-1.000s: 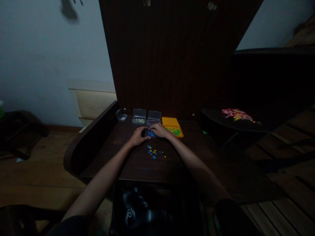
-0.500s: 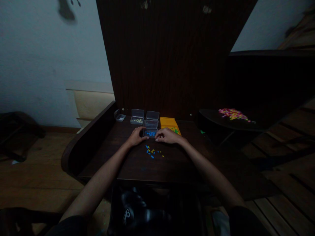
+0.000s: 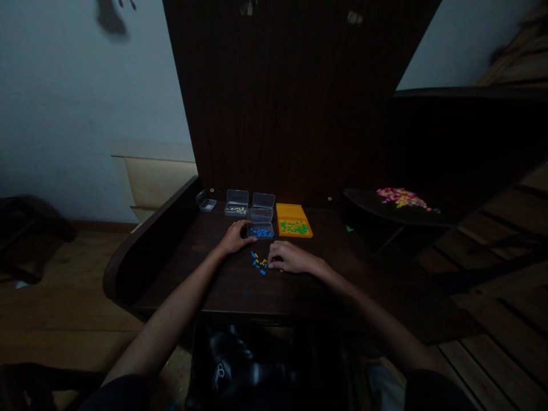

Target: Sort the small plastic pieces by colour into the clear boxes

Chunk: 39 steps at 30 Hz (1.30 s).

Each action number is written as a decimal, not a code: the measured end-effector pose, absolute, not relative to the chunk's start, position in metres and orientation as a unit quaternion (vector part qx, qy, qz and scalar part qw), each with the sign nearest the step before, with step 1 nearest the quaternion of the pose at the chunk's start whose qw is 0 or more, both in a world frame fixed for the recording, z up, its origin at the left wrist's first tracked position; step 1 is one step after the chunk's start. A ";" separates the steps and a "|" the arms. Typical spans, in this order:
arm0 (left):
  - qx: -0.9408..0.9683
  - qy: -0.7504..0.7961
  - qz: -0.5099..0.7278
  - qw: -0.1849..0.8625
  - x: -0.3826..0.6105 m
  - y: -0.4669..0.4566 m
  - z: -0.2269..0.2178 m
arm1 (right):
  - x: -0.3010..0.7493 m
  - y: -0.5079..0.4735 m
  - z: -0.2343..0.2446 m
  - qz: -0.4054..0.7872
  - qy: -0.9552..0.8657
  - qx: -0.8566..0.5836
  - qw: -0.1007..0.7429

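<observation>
A small clear box with blue bits sits on the dark wooden table. My left hand rests beside its left edge, fingers curled against the box. A scatter of small blue and yellow pieces lies just in front of the box. My right hand lies palm down at the right of that scatter, fingertips bent onto the pieces; whether it pinches one I cannot make out.
Behind stand two more clear boxes, a tiny clear dish and an orange tray with green bits. A side shelf carries a pink and yellow pile. A tall dark panel rises behind the table.
My right hand has pulled back from the blue box toward me and now rests on the loose pieces. My left hand has stayed by the box.
</observation>
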<state>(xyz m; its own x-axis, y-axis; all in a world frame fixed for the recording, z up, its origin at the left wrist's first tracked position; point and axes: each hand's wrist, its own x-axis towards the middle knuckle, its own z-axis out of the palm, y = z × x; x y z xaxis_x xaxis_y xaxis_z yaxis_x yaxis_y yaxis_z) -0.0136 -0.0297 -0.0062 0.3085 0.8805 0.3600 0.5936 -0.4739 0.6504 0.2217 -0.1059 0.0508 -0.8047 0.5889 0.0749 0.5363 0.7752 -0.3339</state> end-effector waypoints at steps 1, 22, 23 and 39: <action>0.783 0.470 0.353 0.203 -0.014 -0.029 -0.006 | 0.220 -0.108 0.051 0.148 -0.938 -0.301 0.090; 0.785 0.450 0.367 0.215 -0.015 -0.024 -0.014 | 0.202 -0.092 0.029 0.138 -0.915 -0.351 0.146; 0.785 0.451 0.366 0.215 -0.015 -0.024 -0.014 | 0.204 -0.091 0.029 0.136 -0.913 -0.356 0.144; 0.791 0.449 0.359 0.209 -0.015 -0.024 -0.012 | 0.195 -0.083 0.030 0.143 -0.910 -0.351 0.166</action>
<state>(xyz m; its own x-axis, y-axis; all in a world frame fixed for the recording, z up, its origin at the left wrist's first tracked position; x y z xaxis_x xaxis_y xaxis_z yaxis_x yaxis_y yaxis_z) -0.0154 -0.0237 -0.0124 0.3382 0.8605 0.3809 0.5603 -0.5093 0.6532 0.1952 -0.0827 0.0295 -0.6984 0.6868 0.2015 0.5922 0.7125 -0.3763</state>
